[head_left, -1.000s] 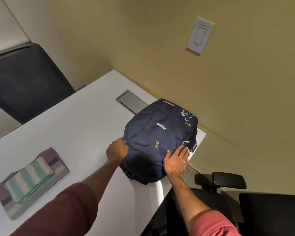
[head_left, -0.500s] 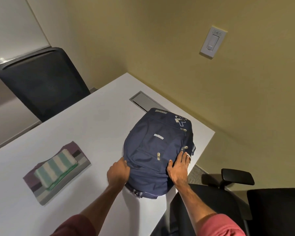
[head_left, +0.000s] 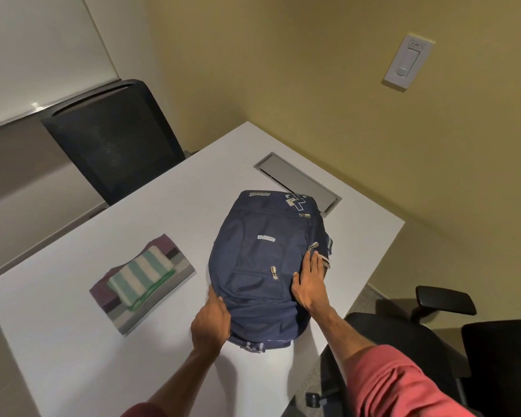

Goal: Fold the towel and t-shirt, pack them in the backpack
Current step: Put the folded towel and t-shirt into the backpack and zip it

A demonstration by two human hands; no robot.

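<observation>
The backpack (head_left: 262,251) lay lengthwise away from both hands: left hand (head_left: 211,323) gripping its near corner, right hand (head_left: 310,284) flat, fingers together, nearest the zipper pull (head_left: 313,246); towel (head_left: 140,275) and t-shirt (head_left: 127,320) sat stacked left of the left fingers

Both arms reach forward, forearms bare. Left hand (head_left: 211,325): back of hand up, fingers curled round the near left edge of the bag (head_left: 262,245), gripping it; fingertips not visible. Right hand (head_left: 310,284): palm down, flat on the bag's right side, fingers straight and close together, pointing away, thumb spread toward the left. Right sleeve (head_left: 397,386) red, ending well short of the wrist. Left sleeve (head_left: 145,410) darker, barely in frame at the bottom edge.
</observation>
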